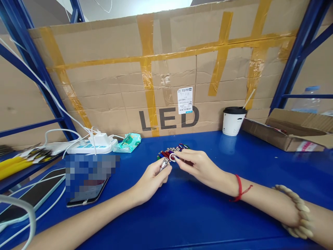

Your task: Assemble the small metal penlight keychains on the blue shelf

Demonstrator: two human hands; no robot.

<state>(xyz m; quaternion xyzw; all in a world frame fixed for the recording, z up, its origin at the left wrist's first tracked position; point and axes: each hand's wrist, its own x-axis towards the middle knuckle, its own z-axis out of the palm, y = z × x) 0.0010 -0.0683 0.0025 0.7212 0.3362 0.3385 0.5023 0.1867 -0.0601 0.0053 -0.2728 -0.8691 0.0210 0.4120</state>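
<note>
In the middle of the blue table, my left hand [155, 175] is closed around a small silver metal cylinder [163, 164], its end pointing up between thumb and fingers. Close beside it, my right hand [195, 163] pinches a silver ring [172, 157] between its fingertips. The ring is at the cylinder's upper end; whether the two are joined I cannot tell. Just behind my hands lie several small coloured tubes [162, 153] in red, blue and green, partly hidden by my fingers. Small silver pieces [174, 149] and coloured rings [184, 146] lie behind those.
Phones [88, 192] and white cables are at the left, near a white power strip [90, 147] and a green tissue pack [128, 142]. A lidded paper cup [234, 121] stands at the back right beside an open cardboard box [283, 139]. A cardboard sheet [109, 86] walls the back.
</note>
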